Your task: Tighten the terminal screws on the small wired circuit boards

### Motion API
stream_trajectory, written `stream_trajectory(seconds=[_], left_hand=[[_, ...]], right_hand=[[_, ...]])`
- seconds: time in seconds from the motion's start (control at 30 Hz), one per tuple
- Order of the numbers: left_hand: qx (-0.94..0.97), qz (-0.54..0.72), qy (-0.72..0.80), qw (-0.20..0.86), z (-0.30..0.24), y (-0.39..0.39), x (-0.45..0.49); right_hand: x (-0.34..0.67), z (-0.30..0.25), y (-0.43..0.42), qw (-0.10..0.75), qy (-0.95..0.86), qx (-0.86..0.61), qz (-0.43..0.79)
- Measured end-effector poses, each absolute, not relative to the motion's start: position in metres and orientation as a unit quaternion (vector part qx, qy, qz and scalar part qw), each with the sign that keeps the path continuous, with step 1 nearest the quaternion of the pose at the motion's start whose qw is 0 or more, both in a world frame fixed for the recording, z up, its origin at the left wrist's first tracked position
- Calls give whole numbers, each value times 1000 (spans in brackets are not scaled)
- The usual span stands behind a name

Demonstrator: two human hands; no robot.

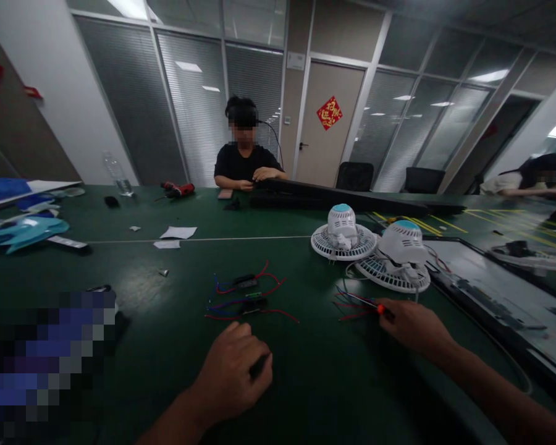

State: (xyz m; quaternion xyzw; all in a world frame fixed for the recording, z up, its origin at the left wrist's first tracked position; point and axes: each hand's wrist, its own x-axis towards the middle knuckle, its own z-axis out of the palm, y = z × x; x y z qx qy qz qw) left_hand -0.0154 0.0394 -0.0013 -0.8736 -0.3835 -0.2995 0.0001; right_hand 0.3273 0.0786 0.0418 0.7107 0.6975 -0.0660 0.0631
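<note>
My right hand (412, 324) is closed around the handle of a screwdriver (380, 309), which shows an orange-red end. Its thin shaft points left over a small bunch of red and dark wires (349, 311) on the green table. My left hand (234, 371) rests on the table with curled fingers. A dark patch shows between its thumb and forefinger, and I cannot make out what it is. Just beyond that hand lie two small black modules, a nearer one (254, 305) and a farther one (244, 282), with red and blue wires spreading from them.
Two white fan-like housings (343, 241) (401, 272) stand beyond my right hand. A framed panel (505, 296) lies at the right. Blue plastic pieces (28, 232), a bottle (117, 175) and a red power drill (178, 190) lie farther left. A person (245, 164) sits opposite by long black bars (333, 199).
</note>
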Motion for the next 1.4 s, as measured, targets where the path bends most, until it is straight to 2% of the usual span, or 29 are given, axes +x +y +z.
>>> stream_trajectory(seconds=[0.33, 0.57, 0.67, 0.83, 0.97, 1.1, 1.17, 1.27, 1.4], left_hand=[[-882, -285, -372, 41, -5, 35, -16], [-857, -332, -393, -27, -5, 34, -16], [-807, -372, -448, -95, -1, 37, -17], [-691, -406, -584, -129, 9, 47, -28], [-639, -378, -645, -179, 17, 44, -39], [-690, -289, -619, -240, 25, 14, -45], [-746, -212, -597, -205, 26, -4, -45], [-796, -181, -550, -173, 21, -17, -42], [-805, -192, -528, -187, 10, -10, -31]], right_hand=[[305, 31, 58, 87, 718, 689, -42], [289, 33, 37, 60, 741, 664, -84], [258, 34, 26, 31, 775, 614, -143], [184, 33, 9, -48, 811, 526, -251], [167, 42, 11, -152, 762, 552, -304], [182, 44, 17, -219, 695, 580, -363], [188, 42, 14, -233, 680, 566, -404], [192, 44, 8, -235, 675, 542, -442], [198, 54, 3, -254, 683, 561, -393]])
